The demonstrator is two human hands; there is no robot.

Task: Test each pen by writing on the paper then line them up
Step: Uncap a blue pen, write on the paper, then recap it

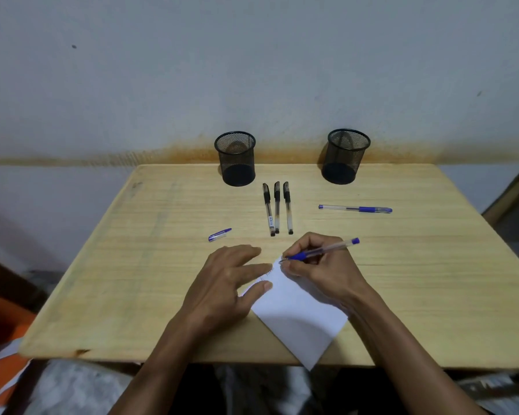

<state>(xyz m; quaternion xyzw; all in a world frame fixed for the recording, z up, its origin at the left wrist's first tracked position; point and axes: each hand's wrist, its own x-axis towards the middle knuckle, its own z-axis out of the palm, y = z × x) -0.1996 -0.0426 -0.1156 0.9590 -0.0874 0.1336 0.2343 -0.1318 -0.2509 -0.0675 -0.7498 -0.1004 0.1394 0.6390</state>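
A white sheet of paper [297,313] lies tilted at the table's near edge, one corner hanging over it. My right hand [321,265] grips an uncapped blue pen [327,250] with its tip on the paper's far corner, beside some small written marks. My left hand [225,283] lies flat with fingers spread, pressing the paper's left edge. The pen's blue cap [219,234] rests on the wood to the left. Three black pens [277,207] lie side by side in a row at mid-table. Another capped blue pen [355,209] lies crosswise to the right.
Two black mesh pen cups stand at the back of the wooden table [132,265], one on the left [235,158] and one on the right [345,156], against the grey wall. Orange clutter [3,348] sits beside the table's left edge.
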